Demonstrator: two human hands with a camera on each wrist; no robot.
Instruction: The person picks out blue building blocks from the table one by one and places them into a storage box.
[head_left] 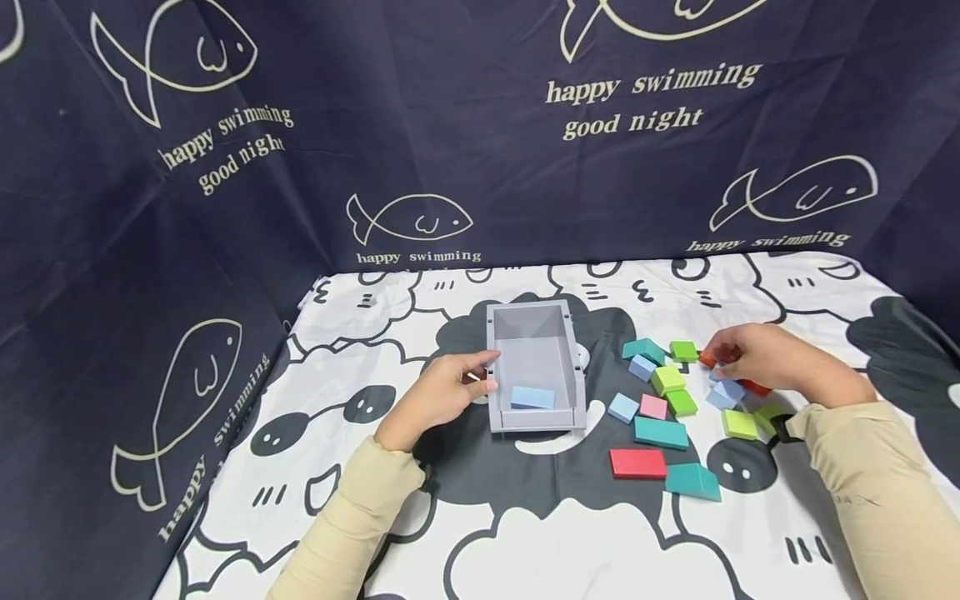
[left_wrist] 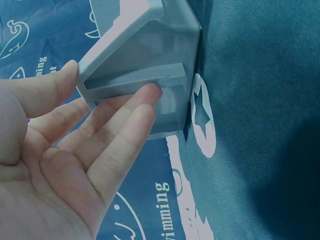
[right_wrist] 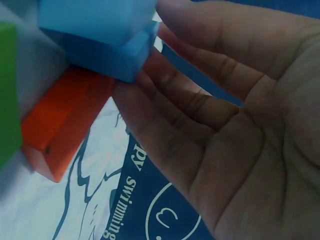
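Observation:
My left hand (head_left: 442,387) grips the left side of a grey plastic box (head_left: 528,358), its thumb at the rim and its fingers against the outer wall. One light blue rectangular block (head_left: 533,397) lies inside the box, at the near end. Over on the right, my right hand (head_left: 765,358) holds a blue block (right_wrist: 107,55) between thumb and fingers. Another blue block (head_left: 726,394) sits right beside these fingers. Below the held block in the right wrist view is an orange-red block (right_wrist: 67,117), partly hidden. A green block (right_wrist: 7,95) stands at that view's left edge.
Several loose blocks lie between the box and my right hand, among them a teal block (head_left: 660,432), a red block (head_left: 637,463), a pink block (head_left: 653,407) and a green block (head_left: 683,351). A dark fabric wall (head_left: 480,125) rises behind the patterned cloth (head_left: 540,550).

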